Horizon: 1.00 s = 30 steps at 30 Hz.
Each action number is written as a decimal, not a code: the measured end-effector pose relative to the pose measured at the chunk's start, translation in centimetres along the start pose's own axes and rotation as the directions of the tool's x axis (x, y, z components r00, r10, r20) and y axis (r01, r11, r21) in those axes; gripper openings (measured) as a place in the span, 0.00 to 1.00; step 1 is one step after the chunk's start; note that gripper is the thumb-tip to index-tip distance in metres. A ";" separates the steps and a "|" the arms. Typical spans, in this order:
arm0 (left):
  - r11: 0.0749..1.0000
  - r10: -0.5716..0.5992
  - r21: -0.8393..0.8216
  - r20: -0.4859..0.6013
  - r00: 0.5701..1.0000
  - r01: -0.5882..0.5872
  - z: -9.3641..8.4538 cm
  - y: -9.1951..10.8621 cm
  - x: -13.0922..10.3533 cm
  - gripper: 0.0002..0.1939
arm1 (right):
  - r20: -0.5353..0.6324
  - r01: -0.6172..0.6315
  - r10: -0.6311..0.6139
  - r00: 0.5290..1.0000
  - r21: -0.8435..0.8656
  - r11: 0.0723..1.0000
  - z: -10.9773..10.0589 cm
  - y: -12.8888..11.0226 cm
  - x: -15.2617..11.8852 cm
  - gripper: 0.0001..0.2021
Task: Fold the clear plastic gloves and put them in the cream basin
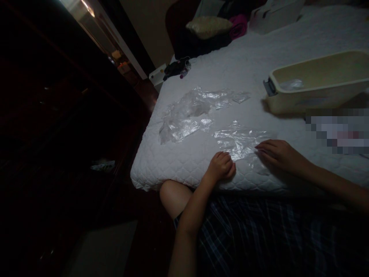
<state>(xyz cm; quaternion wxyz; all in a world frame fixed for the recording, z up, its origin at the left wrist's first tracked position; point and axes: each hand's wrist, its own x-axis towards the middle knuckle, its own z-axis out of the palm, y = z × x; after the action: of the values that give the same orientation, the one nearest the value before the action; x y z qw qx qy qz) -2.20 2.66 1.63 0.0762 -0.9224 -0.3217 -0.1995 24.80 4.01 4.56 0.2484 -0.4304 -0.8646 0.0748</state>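
Observation:
A clear, crinkled plastic bag [239,140] lies spread near the front edge of the white quilted bed [161,169]. My left hand [221,166] is curled closed at the bag's near left edge, and its fingertips are partly hidden. At the bag's right side, my right hand [276,154] has its fingers reaching left, with thumb and fingertips close together on the film. Beyond and to the left lies more clear plastic film [190,111], rumpled in a loose heap.
A cream plastic bin [314,98] with a grey handle latch stands at the right, with some clear plastic inside. Farther back are a pale pillow [209,27], a magenta roll [238,27] and a white box [275,16]. Dark items [175,69] lie at the far left corner.

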 end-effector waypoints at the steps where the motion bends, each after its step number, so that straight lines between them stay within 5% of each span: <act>1: 1.000 -0.004 -0.006 -0.008 1.000 0.004 -0.1 -0.3 -0.1 0.13 | 0.010 0.014 -0.014 1.000 0.011 1.000 0.0 0.1 -0.3 0.13; 13: 0.998 -0.049 -0.041 -0.121 0.991 0.045 -0.4 -1.1 -0.5 0.10 | 0.060 0.193 -0.189 0.980 -0.061 0.979 1.9 -0.2 -1.7 0.15; 24: 0.998 0.062 -0.010 0.058 0.996 -0.062 1.3 1.8 0.4 0.13 | 0.067 0.247 -0.247 0.967 0.013 0.969 2.5 -0.4 -1.5 0.17; 30: 0.995 0.093 0.047 0.014 0.996 -0.094 1.6 1.6 0.2 0.15 | 0.044 0.167 -0.171 0.984 0.082 0.983 2.3 -0.7 -0.6 0.13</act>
<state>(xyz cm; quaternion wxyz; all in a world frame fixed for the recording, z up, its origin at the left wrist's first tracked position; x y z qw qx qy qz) -0.59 1.95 0.26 0.1054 -0.9356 -0.2833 -0.1826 23.47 3.34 2.55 0.2483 -0.3435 -0.9004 0.0980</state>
